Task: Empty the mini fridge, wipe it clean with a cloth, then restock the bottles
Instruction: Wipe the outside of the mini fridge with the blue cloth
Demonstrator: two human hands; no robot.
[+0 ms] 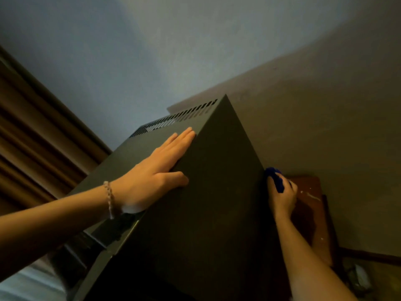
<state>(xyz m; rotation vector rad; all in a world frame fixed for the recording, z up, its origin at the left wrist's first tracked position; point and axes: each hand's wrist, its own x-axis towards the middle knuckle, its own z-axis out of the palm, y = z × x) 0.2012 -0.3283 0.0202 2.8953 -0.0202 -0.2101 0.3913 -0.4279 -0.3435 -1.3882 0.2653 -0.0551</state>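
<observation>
- Under the flat left fingers sits the mini fridge (208,192), a big dark box filling the middle of the view, with vent slots running along its far top edge just beyond the fingertips.
- Behind it are pale walls meeting in a corner; brown curtain (32,135) folds hang well off to the left of the left hand.
- Just beyond the right fingers is a reddish wooden surface (308,205) with pale smears, set close against the fridge's right side.
- Now the left hand (152,177): fingers straight and together, pressed flat on the fridge's top panel, thumb splayed over onto the adjoining dark face. It holds nothing, only bracing. A beaded bracelet (109,198) circles the wrist.
- The right hand (281,196) is down at the fridge's right edge, fingers curled round a bunched blue cloth (276,178), the cloth touching that edge.
- So this looks like the wiping step, working the outer casing, I'd say; no bottles are anywhere in view, and I can't tell whether the inside is done.
- The next move, as I judge it, calls for dragging the cloth along that side with steady pressure while the left palm stops the box shifting.
</observation>
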